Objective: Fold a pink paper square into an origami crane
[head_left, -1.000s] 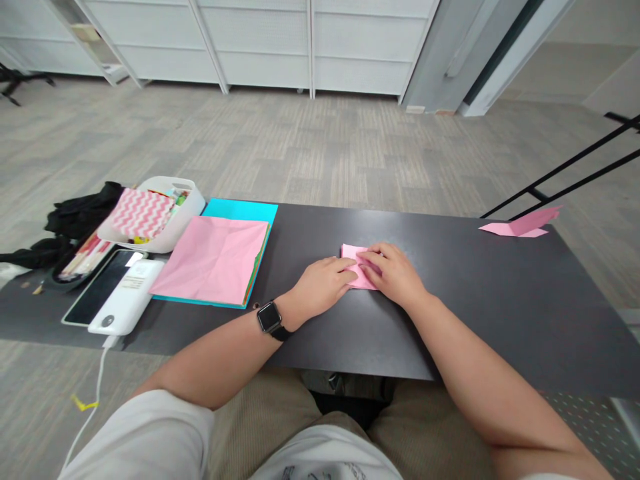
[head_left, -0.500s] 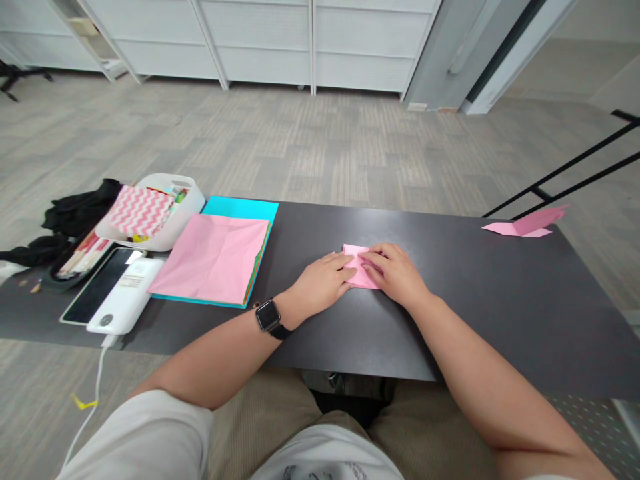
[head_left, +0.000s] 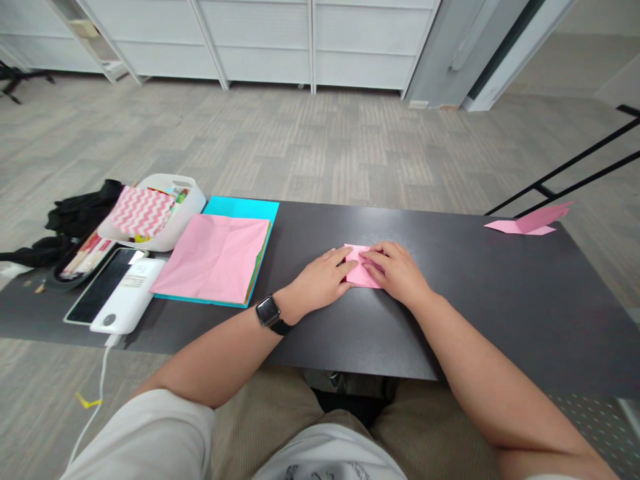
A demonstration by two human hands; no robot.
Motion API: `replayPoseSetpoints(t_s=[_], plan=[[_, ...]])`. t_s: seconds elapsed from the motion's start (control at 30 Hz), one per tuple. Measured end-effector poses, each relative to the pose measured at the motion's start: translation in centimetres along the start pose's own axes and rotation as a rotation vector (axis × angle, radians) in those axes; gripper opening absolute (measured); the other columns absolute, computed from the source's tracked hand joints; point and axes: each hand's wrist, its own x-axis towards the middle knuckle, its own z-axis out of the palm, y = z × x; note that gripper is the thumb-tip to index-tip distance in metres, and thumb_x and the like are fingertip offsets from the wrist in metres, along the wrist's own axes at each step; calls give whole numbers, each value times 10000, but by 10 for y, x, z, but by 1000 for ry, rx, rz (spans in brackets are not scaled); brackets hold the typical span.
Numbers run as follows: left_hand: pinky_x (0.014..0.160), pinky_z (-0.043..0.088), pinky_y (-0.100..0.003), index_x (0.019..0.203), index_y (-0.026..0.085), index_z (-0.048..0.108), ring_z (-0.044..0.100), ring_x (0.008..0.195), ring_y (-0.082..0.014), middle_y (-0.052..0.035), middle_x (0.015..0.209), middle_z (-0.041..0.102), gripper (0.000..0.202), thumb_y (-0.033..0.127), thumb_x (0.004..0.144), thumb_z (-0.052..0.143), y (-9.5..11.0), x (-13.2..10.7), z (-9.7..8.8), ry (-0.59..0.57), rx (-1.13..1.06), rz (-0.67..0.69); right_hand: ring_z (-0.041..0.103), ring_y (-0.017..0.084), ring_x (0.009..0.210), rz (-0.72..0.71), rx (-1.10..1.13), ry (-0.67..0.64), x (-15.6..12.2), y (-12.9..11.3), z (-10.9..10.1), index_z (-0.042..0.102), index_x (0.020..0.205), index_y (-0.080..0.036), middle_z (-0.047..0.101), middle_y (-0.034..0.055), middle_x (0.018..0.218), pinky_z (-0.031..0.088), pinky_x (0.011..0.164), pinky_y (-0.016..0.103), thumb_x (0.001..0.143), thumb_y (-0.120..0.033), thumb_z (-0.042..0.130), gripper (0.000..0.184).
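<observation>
A small folded piece of pink paper (head_left: 361,275) lies flat on the dark table in front of me, between my two hands. My left hand (head_left: 326,275), with a black watch on its wrist, holds the paper's left side under its fingertips. From the right, my right hand (head_left: 393,268) has bent fingers and thumb pressed together on the paper's upper right part. My fingers cover both side edges of the paper, so its folds show only in part.
Left of my hands, a pink sheet (head_left: 215,257) tops a stack on a blue folder (head_left: 245,205). Beyond it are a white basket (head_left: 187,217), a phone (head_left: 103,287), a white power bank (head_left: 129,297) with a cable, and black cloth (head_left: 83,210). A folded pink paper (head_left: 530,223) stands at the table's far right.
Both hands stay on the pink paper, with only slight finger shifts. The whole view has moved very slightly.
</observation>
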Motion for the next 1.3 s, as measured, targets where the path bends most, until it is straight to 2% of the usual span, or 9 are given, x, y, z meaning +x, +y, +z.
replayPoseSetpoints(t_s=[0.1, 0.2, 0.4, 0.53, 0.67, 0.97, 1.17, 1.3], plan=[[1311, 415, -519, 1497, 143, 589, 511, 1554, -324, -209, 1621, 557, 497, 329, 1042, 665, -3, -1, -1, -11, -7, -27, 633, 323, 1121, -2, 3, -3, 0, 1, 0, 794, 1292, -299, 704, 121, 1204, 542, 1004, 527, 1045, -302, 627, 298], [1320, 395, -514, 1499, 145, 595, 501, 1563, -320, -207, 1627, 558, 501, 357, 1050, 662, -5, -2, -2, -21, -1, -27, 635, 322, 1114, 5, -4, -10, 1, 1, 0, 796, 1288, -297, 704, 121, 1202, 544, 1000, 521, 1043, -301, 633, 294], [1322, 376, -561, 1506, 159, 616, 509, 1553, -342, -187, 1636, 562, 619, 547, 1028, 687, -5, -4, -5, -29, -1, -35, 641, 317, 1092, -10, -6, -5, 1, 2, 0, 796, 1279, -269, 708, 124, 1186, 548, 980, 507, 1049, -307, 635, 284], [1313, 397, -526, 1441, 194, 682, 546, 1527, -289, -141, 1595, 614, 393, 366, 1129, 515, -6, -2, -4, -21, 14, -49, 639, 314, 1091, -11, -4, -4, 2, 1, 0, 796, 1278, -289, 703, 120, 1181, 548, 977, 506, 1045, -302, 635, 284], [1317, 406, -504, 1419, 183, 697, 548, 1528, -290, -138, 1623, 588, 360, 274, 1093, 574, -8, 1, 0, -38, 26, -48, 639, 318, 1093, -17, -4, 2, 2, -1, -2, 801, 1268, -282, 705, 123, 1179, 551, 988, 513, 1045, -301, 635, 279], [1294, 438, -515, 1359, 185, 716, 561, 1499, -305, -155, 1581, 610, 328, 292, 1060, 631, -13, 1, 0, 4, -4, -20, 634, 329, 1139, -3, 10, -25, 2, -3, -5, 794, 1296, -283, 697, 130, 1215, 545, 1034, 536, 1041, -318, 637, 301], [1311, 405, -558, 1495, 158, 604, 505, 1539, -336, -191, 1639, 544, 497, 365, 1045, 651, -13, -2, 0, 22, -37, -26, 628, 346, 1204, 0, 13, -47, -1, -2, -7, 780, 1335, -306, 683, 140, 1286, 535, 1068, 572, 1032, -355, 663, 328], [1319, 384, -568, 1506, 174, 601, 471, 1569, -345, -180, 1673, 512, 520, 411, 1045, 643, -13, -4, 2, 10, -32, -17, 638, 331, 1257, -28, 60, -75, -4, 8, -15, 749, 1388, -309, 688, 133, 1359, 522, 1113, 570, 1060, -355, 619, 356]])
